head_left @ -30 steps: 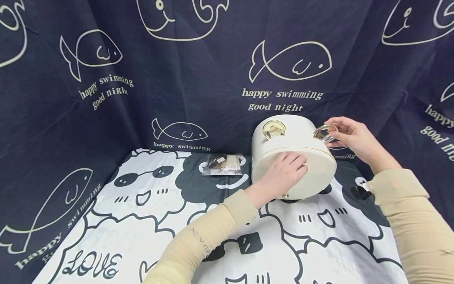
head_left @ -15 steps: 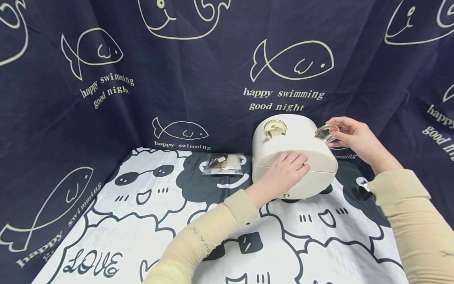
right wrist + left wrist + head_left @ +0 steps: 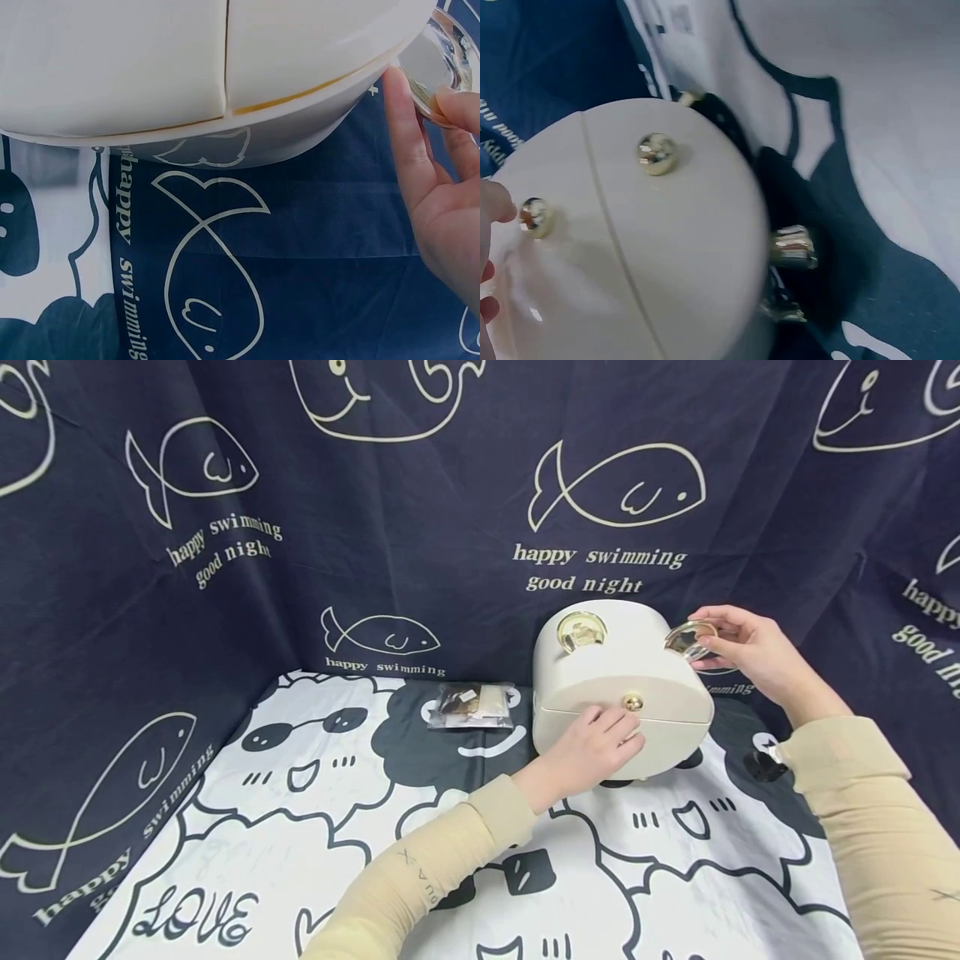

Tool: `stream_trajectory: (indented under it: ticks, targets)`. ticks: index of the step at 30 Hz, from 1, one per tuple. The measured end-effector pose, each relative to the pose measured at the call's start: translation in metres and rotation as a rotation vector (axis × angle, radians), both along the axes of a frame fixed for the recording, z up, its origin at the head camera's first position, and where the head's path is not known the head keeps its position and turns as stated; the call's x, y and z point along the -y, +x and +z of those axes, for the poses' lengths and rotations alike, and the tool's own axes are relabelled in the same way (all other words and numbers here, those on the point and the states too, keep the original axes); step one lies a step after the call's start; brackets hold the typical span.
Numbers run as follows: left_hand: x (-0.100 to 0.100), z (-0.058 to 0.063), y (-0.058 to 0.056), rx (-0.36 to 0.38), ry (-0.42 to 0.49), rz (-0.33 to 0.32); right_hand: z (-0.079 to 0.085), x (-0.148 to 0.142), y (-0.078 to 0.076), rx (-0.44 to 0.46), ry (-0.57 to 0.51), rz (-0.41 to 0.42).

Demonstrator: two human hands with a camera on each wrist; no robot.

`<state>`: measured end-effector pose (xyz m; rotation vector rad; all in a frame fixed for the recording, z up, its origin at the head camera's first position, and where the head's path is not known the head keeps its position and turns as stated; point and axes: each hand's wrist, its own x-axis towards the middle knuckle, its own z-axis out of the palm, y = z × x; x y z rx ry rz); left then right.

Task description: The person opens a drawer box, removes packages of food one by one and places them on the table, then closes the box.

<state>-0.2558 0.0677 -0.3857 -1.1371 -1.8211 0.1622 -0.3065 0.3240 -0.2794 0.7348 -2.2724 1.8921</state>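
A rounded white box (image 3: pixel 633 656) with a split front and gold disc-shaped ears stands at the right against the cloth backdrop. My left hand (image 3: pixel 596 745) is in front of it, fingers loosely bent, holding nothing. In the left wrist view a fingertip (image 3: pixel 499 204) is right beside the upper gold knob (image 3: pixel 536 217); the lower knob (image 3: pixel 657 154) lies across the seam. My right hand (image 3: pixel 753 652) pinches the right gold ear (image 3: pixel 681 640) between thumb and fingers. The left gold ear (image 3: pixel 582 632) is untouched.
A clear plastic packet (image 3: pixel 471 707) with brown and cream contents lies left of the box. Short gold feet (image 3: pixel 793 247) are under the box. A printed black-and-white cloth (image 3: pixel 300 777) covers the table, with a navy fish-patterned backdrop (image 3: pixel 420 527) behind and at both sides.
The box's upper front has moved in: its gold edge line has gone and the seam shows. My left hand has drawn down and left, uncovering the upper knob. My right hand stays on the ear.
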Motion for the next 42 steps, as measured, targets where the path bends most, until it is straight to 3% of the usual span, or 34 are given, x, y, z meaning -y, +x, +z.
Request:
stream_trajectory:
  ticks: [7,16,33,42]
  targets:
    - [-0.002,-0.017,-0.007,-0.048,-0.09,0.026,-0.001,-0.001,0.001,0.003,0.029,-0.023]
    - [-0.008,-0.023,-0.008,-0.037,-0.125,0.045,0.0,0.0,0.001,0.006,0.039,-0.039]
    - [-0.009,-0.024,-0.012,-0.078,-0.153,0.028,0.002,0.004,0.0,-0.006,0.058,-0.078]
    - [-0.001,-0.008,-0.002,-0.125,-0.147,-0.002,0.002,0.004,0.0,-0.02,0.146,-0.145]
